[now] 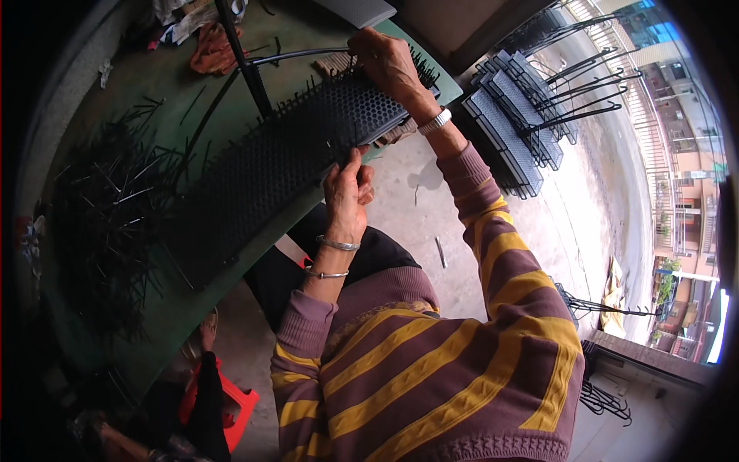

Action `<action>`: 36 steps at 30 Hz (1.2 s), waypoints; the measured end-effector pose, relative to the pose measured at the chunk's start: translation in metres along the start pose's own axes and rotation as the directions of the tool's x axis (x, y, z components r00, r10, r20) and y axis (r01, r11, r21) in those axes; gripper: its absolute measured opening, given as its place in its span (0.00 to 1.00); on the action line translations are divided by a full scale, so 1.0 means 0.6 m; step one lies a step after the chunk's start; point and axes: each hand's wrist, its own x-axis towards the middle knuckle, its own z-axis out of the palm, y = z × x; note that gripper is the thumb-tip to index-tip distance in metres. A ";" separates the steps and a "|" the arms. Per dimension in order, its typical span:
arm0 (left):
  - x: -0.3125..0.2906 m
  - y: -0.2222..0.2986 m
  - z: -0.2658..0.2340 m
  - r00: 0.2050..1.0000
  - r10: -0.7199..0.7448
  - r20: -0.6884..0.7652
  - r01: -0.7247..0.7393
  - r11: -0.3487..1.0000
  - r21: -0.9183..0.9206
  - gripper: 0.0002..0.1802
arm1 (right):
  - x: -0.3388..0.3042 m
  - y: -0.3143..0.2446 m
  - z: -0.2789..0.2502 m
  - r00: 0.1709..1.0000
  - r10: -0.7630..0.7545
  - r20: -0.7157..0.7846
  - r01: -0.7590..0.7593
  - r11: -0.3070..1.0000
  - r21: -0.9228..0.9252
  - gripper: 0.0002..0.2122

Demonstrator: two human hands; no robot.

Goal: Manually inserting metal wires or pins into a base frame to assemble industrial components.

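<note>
The left hand (350, 202) is held at the near edge of a black perforated panel (265, 165), fingers curled; whether anything is pinched cannot be told. The long panel, closely patterned with small holes, is laid on a green table (158, 85), its far edge lined with dark prongs (306, 90). The right hand (382, 65) is bent over its far end, its grip hidden. A heap of thin black rods (115, 200) is borne by the table on the left. Farther off, similar panels (500, 127) are stacked.
</note>
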 end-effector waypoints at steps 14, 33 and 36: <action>-0.007 0.010 -0.003 1.000 -0.003 0.007 0.003 1.000 0.021 0.14 | -0.028 -0.022 0.013 0.997 -0.053 -0.062 0.014 0.860 -0.511 0.05; -0.013 0.016 0.002 0.998 0.022 -0.065 -0.020 0.999 0.033 0.14 | -0.039 -0.024 0.009 0.988 0.150 0.028 -0.118 0.865 -0.488 0.10; -0.017 0.020 -0.002 0.998 0.049 -0.044 -0.048 0.998 0.027 0.13 | -0.051 -0.059 -0.031 0.979 0.199 0.050 -0.181 0.952 -0.248 0.14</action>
